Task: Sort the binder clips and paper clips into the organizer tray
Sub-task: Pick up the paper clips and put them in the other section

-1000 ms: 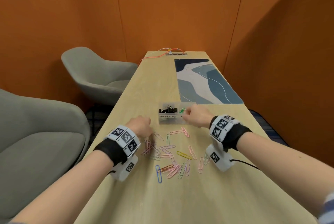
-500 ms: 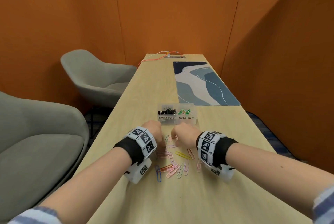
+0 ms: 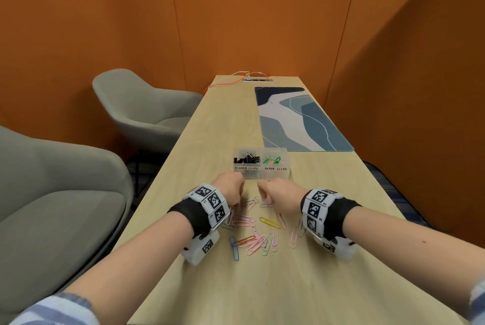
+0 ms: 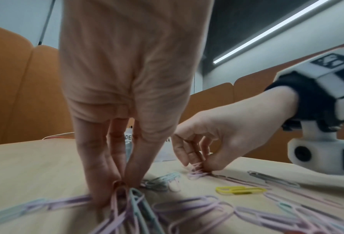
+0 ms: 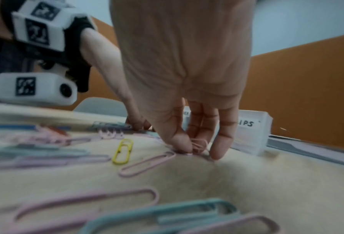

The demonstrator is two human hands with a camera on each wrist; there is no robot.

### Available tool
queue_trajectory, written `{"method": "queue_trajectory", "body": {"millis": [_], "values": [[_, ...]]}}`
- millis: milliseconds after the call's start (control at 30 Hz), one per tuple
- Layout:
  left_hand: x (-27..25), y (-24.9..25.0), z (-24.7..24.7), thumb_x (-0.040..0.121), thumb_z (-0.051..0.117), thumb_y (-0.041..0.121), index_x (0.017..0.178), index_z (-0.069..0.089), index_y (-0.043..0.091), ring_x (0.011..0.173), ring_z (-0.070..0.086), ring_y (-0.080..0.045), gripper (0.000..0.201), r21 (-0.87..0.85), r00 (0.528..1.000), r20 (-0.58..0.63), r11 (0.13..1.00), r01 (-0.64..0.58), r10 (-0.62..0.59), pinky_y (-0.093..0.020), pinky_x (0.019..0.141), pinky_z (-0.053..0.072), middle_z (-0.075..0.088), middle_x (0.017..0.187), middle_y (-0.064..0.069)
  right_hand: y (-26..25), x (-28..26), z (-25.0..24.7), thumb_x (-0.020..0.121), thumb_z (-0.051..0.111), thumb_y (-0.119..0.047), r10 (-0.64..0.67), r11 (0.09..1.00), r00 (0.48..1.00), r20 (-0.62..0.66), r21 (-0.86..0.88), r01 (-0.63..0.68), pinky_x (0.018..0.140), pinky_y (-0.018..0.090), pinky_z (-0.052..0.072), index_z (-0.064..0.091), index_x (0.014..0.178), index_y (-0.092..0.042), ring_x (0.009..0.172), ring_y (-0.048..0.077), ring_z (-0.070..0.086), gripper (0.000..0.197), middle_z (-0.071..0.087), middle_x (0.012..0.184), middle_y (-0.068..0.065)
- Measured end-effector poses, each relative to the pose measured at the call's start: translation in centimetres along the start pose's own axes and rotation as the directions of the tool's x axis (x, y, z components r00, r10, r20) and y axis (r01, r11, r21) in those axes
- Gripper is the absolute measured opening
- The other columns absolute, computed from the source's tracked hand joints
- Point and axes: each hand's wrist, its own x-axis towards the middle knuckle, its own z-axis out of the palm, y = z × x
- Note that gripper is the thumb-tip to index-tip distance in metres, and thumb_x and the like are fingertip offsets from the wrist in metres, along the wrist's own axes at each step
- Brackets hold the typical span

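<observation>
A clear two-compartment organizer tray (image 3: 261, 171) stands mid-table; black binder clips (image 3: 246, 160) fill its left side, green paper clips (image 3: 271, 159) lie in its right. Several pastel paper clips (image 3: 256, 240) are scattered on the table before it. My left hand (image 3: 228, 189) is down on the pile's left edge, and its fingertips (image 4: 115, 182) pinch pink and blue-grey paper clips (image 4: 127, 204). My right hand (image 3: 277, 194) is down at the pile's far side, with thumb and fingers (image 5: 182, 145) pinching a pink paper clip (image 5: 199, 144). A yellow paper clip (image 3: 269, 222) lies between the wrists.
A blue patterned desk mat (image 3: 296, 120) covers the far right of the table (image 3: 341, 259). An orange cable (image 3: 228, 82) runs to a socket strip at the far end. Two grey armchairs (image 3: 147, 112) stand to the left. Orange walls close in the booth.
My right hand came back from the tray's paper clip compartment to the pile and took hold of a pink clip. My left hand shifted slightly right and forward on the pile.
</observation>
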Motion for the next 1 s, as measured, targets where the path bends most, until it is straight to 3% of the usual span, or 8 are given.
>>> {"method": "queue_trajectory", "body": {"millis": [200, 300, 433, 567, 700, 767, 900, 1000], "values": [[0.2, -1.0, -0.3, 0.076, 0.067, -0.001, 0.097, 0.069, 0.006, 0.080, 0.066, -0.020, 0.022, -0.232, 0.995, 0.078, 0.972, -0.035, 0.054, -0.021, 0.061, 0.049, 0.067, 0.093, -0.010, 2.2, 0.7, -1.7, 0.077, 0.053, 0.008, 0.172, 0.894, 0.972, 0.159, 0.390, -0.222, 0.064, 0.029, 0.053, 0.064, 0.092, -0.009, 0.078, 0.023, 0.064, 0.026, 0.060, 0.079, 0.001], [-0.1, -1.9, -0.9, 0.074, 0.071, 0.004, 0.098, 0.068, 0.009, 0.066, 0.054, -0.008, 0.024, -0.312, 0.996, 0.007, 0.946, -0.081, 0.087, -0.017, 0.058, 0.044, 0.060, 0.097, -0.004, 3.0, 0.6, -3.2, 0.077, 0.051, 0.008, 0.191, 0.813, 0.970, 0.150, 0.530, -0.242, 0.055, 0.024, 0.051, 0.061, 0.088, -0.009, 0.065, 0.013, 0.056, 0.023, 0.063, 0.081, 0.001], [-0.9, -2.6, -0.8, 0.078, 0.068, 0.008, 0.102, 0.067, 0.009, 0.063, 0.050, 0.002, 0.024, -0.336, 0.984, -0.065, 0.925, -0.179, 0.167, -0.012, 0.058, 0.039, 0.061, 0.113, -0.008, 2.1, -0.4, -3.2, 0.079, 0.060, -0.001, 0.051, 0.933, 0.986, 0.161, 0.346, -0.104, 0.055, 0.015, 0.050, 0.066, 0.103, -0.009, 0.069, 0.014, 0.059, 0.026, 0.063, 0.095, 0.009], [-1.2, -2.5, -0.3, 0.077, 0.068, 0.001, 0.091, 0.065, 0.015, 0.069, 0.061, -0.015, 0.020, -0.443, 0.983, -0.158, 0.883, -0.159, 0.098, -0.014, 0.057, 0.049, 0.060, 0.110, -0.009, 0.8, -0.9, -0.9, 0.082, 0.058, -0.004, -0.010, 0.996, 0.998, 0.059, 0.084, 0.005, 0.095, 0.031, 0.048, 0.062, 0.121, -0.009, 0.114, 0.025, 0.057, 0.039, 0.062, 0.123, 0.009], [-1.4, -2.1, -0.3, 0.081, 0.065, -0.001, 0.089, 0.064, 0.014, 0.072, 0.067, -0.025, 0.018, -0.569, 0.982, -0.188, 0.812, -0.130, 0.025, -0.011, 0.051, 0.052, 0.060, 0.114, -0.014, -0.3, -0.6, 0.2, 0.080, 0.051, 0.003, -0.020, 0.999, 1.000, 0.001, -0.037, 0.020, 0.084, 0.036, 0.050, 0.065, 0.107, -0.003, 0.104, 0.033, 0.060, 0.031, 0.066, 0.111, 0.017], [-1.9, -2.0, -0.6, 0.084, 0.067, 0.013, 0.100, 0.065, 0.013, 0.085, 0.067, -0.025, 0.016, -0.481, 0.989, -0.136, 0.868, -0.121, 0.063, -0.013, 0.060, 0.050, 0.059, 0.116, -0.010, -0.7, -0.5, 0.4, 0.078, 0.054, 0.003, -0.016, 0.994, 1.000, -0.001, -0.105, 0.016, 0.081, 0.037, 0.048, 0.062, 0.105, -0.004, 0.102, 0.033, 0.060, 0.029, 0.063, 0.110, 0.016], [-2.7, -2.9, -0.1, 0.078, 0.072, 0.044, 0.132, 0.051, 0.022, 0.119, 0.050, -0.022, 0.062, -0.134, 0.978, 0.123, 0.979, -0.154, 0.171, -0.030, 0.102, 0.041, 0.050, 0.132, -0.005, -1.0, -0.5, 0.6, 0.083, 0.051, 0.000, -0.012, 0.986, 1.000, -0.022, -0.165, 0.008, 0.079, 0.037, 0.044, 0.056, 0.105, -0.005, 0.104, 0.034, 0.057, 0.023, 0.059, 0.112, 0.017], [-3.0, -3.2, 0.4, 0.073, 0.076, 0.042, 0.139, 0.044, 0.027, 0.122, 0.046, -0.021, 0.074, -0.030, 0.965, 0.170, 0.979, -0.200, 0.202, -0.030, 0.104, 0.037, 0.048, 0.132, -0.003, -1.0, -0.5, 0.7, 0.089, 0.045, -0.006, -0.029, 0.984, 0.999, -0.031, -0.178, 0.023, 0.078, 0.038, 0.044, 0.055, 0.105, -0.004, 0.103, 0.034, 0.057, 0.019, 0.059, 0.112, 0.018]]}}
